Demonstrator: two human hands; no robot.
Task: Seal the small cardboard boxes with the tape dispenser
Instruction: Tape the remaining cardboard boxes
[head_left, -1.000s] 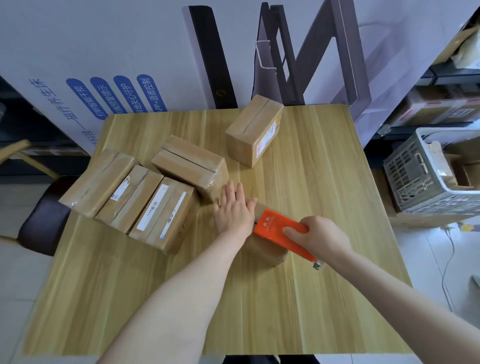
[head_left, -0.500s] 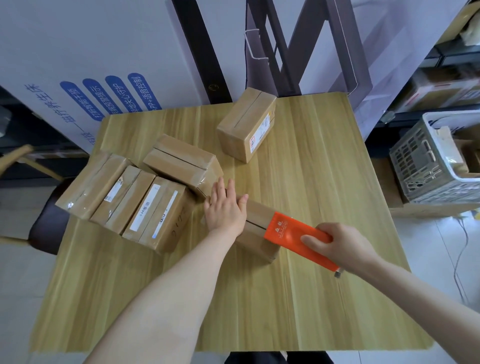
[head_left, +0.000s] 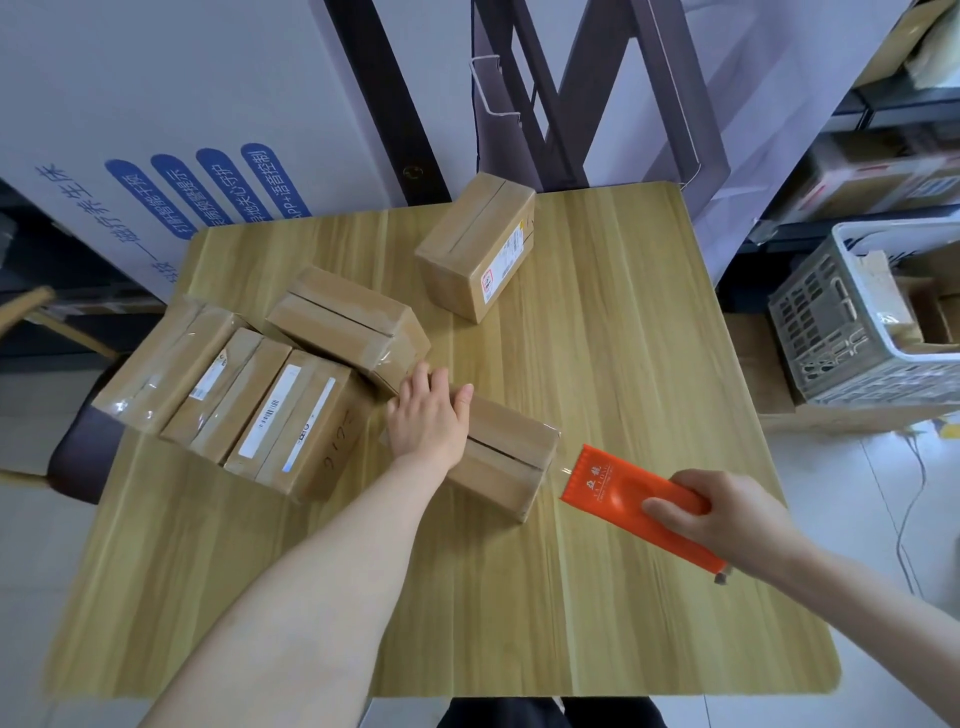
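A small cardboard box (head_left: 506, 460) lies near the middle of the wooden table (head_left: 597, 597). My left hand (head_left: 428, 421) presses flat on its left end, fingers spread. My right hand (head_left: 727, 514) grips the orange tape dispenser (head_left: 618, 493), which sits just off the box's right end, above the table. A strip of clear tape stretches from the box's end to the dispenser's mouth.
Several taped boxes (head_left: 249, 395) lie clustered at the table's left, one (head_left: 348, 322) leaning on them. Another box (head_left: 480, 244) stands at the back. A grey plastic crate (head_left: 862, 322) sits on the floor right, a dark chair (head_left: 78, 457) at left.
My right hand has drawn the orange dispenser rightward along the box and off its right end. My left hand has stayed pressed on the box's left end.
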